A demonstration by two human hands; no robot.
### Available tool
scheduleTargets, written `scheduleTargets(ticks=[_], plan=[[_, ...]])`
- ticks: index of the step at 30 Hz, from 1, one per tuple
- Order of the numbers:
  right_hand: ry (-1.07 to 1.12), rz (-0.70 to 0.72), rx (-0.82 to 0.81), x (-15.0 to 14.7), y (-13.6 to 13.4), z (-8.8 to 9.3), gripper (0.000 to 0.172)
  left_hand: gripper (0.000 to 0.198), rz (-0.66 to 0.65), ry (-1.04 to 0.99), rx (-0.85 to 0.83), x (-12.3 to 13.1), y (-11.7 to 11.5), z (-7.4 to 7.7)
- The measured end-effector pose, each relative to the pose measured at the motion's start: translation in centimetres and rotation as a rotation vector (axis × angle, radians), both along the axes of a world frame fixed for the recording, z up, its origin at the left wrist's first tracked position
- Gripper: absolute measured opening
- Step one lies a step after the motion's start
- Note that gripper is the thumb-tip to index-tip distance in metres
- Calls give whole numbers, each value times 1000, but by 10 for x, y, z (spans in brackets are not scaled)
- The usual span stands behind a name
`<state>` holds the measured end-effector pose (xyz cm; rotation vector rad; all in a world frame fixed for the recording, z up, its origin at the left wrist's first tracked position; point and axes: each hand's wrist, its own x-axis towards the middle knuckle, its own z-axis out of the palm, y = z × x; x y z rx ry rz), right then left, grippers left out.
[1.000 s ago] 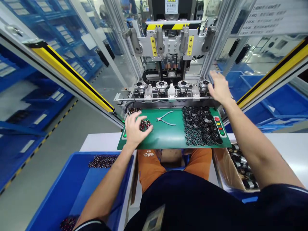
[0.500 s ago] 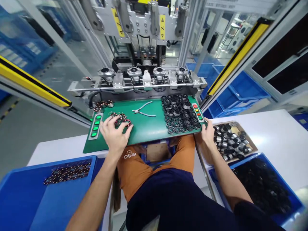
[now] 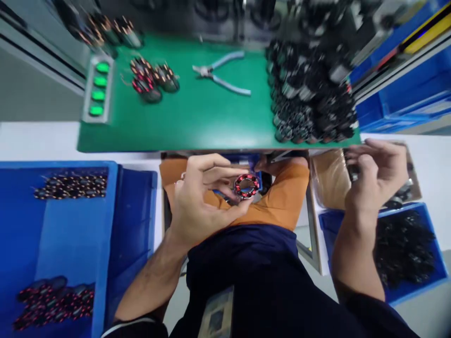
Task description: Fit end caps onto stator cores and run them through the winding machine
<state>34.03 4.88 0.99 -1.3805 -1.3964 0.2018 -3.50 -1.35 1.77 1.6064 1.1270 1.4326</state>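
My left hand (image 3: 204, 202) is closed around a ring-shaped motor stator with red windings (image 3: 246, 186), pinched at its rim above my lap. My right hand (image 3: 377, 173) is over the cardboard box (image 3: 412, 162) on the right, fingers apart and blurred. A dark and silver part (image 3: 353, 172) shows by its fingertips; I see no grip on it. A few wound stators (image 3: 151, 80) stand on the green work surface (image 3: 197, 122), beside light-blue-handled cutting pliers (image 3: 221, 72). Many black rings (image 3: 306, 98) are crowded at its right.
At left, a blue bin (image 3: 112, 211) holds copper-coloured stators (image 3: 73, 187) and red-wound ones (image 3: 56, 300). A blue bin of black parts (image 3: 405, 249) stands at lower right. Green-lit buttons (image 3: 98, 89) line the surface's left end. Blurred machine fixtures (image 3: 239, 19) run along the back.
My left hand has come back from the green surface toward my body with a red-wound stator. My right hand has moved from the surface's right edge to the cardboard box. The view has tilted down.
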Motion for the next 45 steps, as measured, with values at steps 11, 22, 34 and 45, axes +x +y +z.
scheduleTargets(ticks=[11, 22, 34, 45], plan=[[711, 762, -796, -122, -49, 8, 45, 58, -100, -1, -262, 17, -12, -16], [756, 722, -865, -131, -39, 14, 30, 34, -28, 40, -218, -1, -17, -23], [871, 749, -900, -132, -24, -2, 41, 17, -57, 284, 76, -4, -4, -34], [623, 623, -529, -119, -43, -17, 39, 14, -51, 74, -314, -4, -5, -88]])
